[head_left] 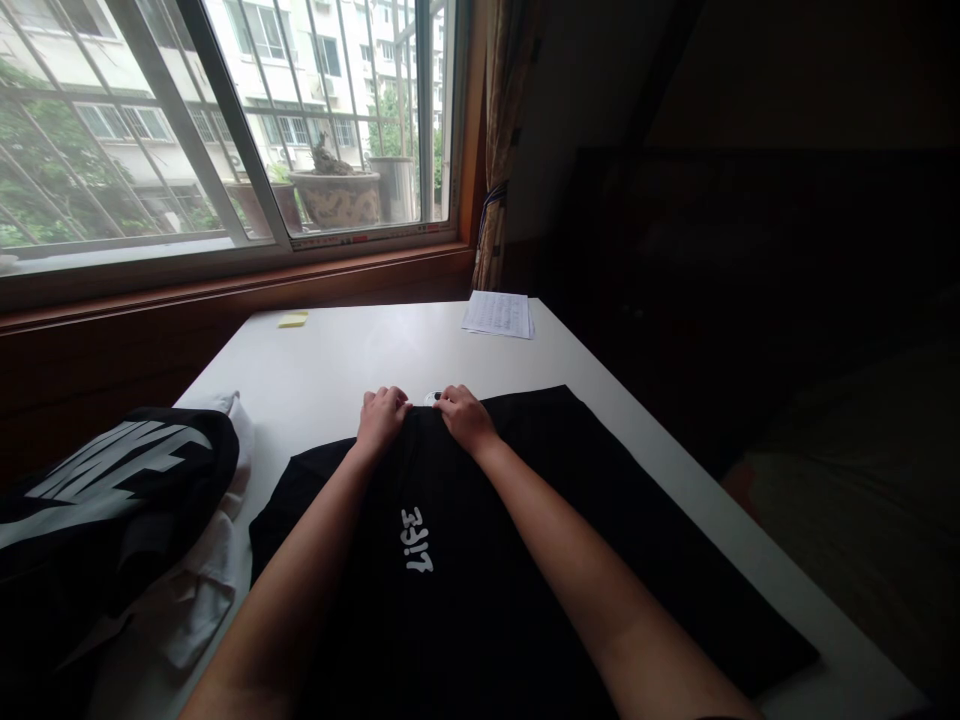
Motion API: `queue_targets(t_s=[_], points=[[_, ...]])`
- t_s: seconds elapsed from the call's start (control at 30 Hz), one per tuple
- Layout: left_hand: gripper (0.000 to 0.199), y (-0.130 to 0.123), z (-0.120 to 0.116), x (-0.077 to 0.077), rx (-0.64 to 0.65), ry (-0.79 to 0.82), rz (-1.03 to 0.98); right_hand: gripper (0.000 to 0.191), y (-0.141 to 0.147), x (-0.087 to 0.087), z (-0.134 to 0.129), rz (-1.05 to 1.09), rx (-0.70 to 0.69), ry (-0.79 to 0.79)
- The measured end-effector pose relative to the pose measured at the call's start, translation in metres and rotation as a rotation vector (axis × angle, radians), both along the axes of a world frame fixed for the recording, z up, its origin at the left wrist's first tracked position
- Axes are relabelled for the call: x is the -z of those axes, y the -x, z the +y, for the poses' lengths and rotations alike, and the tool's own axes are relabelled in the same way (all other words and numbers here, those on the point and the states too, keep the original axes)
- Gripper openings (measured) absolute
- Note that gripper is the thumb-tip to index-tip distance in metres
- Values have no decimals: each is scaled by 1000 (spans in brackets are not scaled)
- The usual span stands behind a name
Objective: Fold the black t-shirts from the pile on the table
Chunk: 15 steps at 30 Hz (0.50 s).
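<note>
A black T-shirt (480, 560) with small white lettering lies spread over the white table (360, 350). At its far edge, my left hand (383, 415) pinches the cloth with bent fingers. My right hand (466, 420) grips the same edge a short way to the right, fingers curled. Between the two hands shows a small white item with a dark spot (433, 398); what it is I cannot make out. The near end of the shirt runs out of view under my forearms.
A pile of clothes (127, 480), black with large grey letters over white cloth, sits on the left. Toward the back lie a yellow paper slip (293, 320) and some written sheets (498, 314). Beyond are a barred window (285, 120) and a tied curtain (499, 150).
</note>
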<state>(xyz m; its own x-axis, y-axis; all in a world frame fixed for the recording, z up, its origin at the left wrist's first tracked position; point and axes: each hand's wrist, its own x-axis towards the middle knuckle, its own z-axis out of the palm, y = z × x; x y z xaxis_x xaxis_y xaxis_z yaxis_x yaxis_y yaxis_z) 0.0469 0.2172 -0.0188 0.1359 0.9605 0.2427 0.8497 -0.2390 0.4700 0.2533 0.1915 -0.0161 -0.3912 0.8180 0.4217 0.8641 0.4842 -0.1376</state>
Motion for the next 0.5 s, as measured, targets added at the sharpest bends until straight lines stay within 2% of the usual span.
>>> queue_targets(t_s=[0.07,0.13,0.37,0.5], points=[[15,1,0,0,-1,-18,0,28,-1,3,2,21,-106,32],[16,1,-1,0,-2,-34,0,29,-1,5,4,44,-154,41],[17,-1,-1,2,-3,-56,-3,34,-1,6,6,54,-173,47],[26,0,1,-2,-8,-76,-36,35,-1,6,7,23,-164,51]])
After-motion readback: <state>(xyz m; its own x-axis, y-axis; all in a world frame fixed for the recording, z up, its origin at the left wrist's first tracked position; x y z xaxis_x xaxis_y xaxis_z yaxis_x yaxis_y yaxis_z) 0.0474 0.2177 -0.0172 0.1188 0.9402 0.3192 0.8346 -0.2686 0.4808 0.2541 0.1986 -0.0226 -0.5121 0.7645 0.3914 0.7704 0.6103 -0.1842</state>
